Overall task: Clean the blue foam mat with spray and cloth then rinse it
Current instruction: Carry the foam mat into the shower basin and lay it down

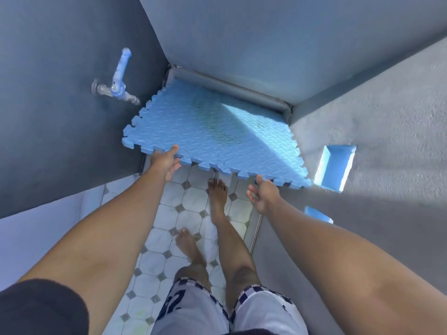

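The blue foam mat, a textured tile with toothed edges and dark stains near its middle, is held flat in the air above the floor, its far edge near the corner of the walls. My left hand grips its near edge at the left. Further right along the same near edge, my right hand holds on with the thumb on top. A blue tap sticks out of the dark wall just left of the mat. No spray bottle or cloth is in view.
White octagon floor tiles run under my bare feet. A grey wall with a small blue-lit opening stands at the right, a closed door panel ahead. The space is narrow.
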A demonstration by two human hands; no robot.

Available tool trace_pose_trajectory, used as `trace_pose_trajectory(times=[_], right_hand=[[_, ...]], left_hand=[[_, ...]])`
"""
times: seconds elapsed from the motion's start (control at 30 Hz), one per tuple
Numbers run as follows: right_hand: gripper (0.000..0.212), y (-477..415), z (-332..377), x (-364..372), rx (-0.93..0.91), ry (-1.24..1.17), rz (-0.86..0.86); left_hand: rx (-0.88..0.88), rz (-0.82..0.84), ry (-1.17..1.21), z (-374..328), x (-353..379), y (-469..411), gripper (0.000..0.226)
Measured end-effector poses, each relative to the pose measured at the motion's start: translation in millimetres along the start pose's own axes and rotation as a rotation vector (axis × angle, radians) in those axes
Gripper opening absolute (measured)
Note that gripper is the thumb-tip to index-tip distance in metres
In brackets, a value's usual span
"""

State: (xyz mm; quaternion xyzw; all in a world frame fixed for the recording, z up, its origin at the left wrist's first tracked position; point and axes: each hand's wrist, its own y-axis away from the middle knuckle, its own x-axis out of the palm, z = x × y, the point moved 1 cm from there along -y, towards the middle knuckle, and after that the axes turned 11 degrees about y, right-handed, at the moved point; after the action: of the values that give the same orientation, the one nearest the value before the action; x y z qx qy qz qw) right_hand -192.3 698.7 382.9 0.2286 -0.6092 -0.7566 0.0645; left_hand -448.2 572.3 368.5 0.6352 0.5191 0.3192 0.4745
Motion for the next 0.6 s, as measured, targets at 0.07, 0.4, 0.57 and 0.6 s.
trace_pose_trajectory(times=[0.07, 0.4, 0.57, 0.6], right_hand=[[0.031, 3, -12, -1, 0.001, 0.042, 0.016], [0.018, 93, -17, -8, -0.274, 0.096, 0.033], [0.031, 184, -36, -12, -0.488, 0.21, 0.107], [0.029, 203, -39, -16, -0.528, 0.207, 0.116]], left_hand=[[-0.008, -0.011, -0.005, 12, -10, 2, 0.055], [0.117, 0.176, -0.21, 8, -66, 92, 0.069], [0.406, 0.231, -0.349, -4, -87, 200, 0.054], [0.465, 0.26, -0.375, -8, -90, 221, 0.051]])
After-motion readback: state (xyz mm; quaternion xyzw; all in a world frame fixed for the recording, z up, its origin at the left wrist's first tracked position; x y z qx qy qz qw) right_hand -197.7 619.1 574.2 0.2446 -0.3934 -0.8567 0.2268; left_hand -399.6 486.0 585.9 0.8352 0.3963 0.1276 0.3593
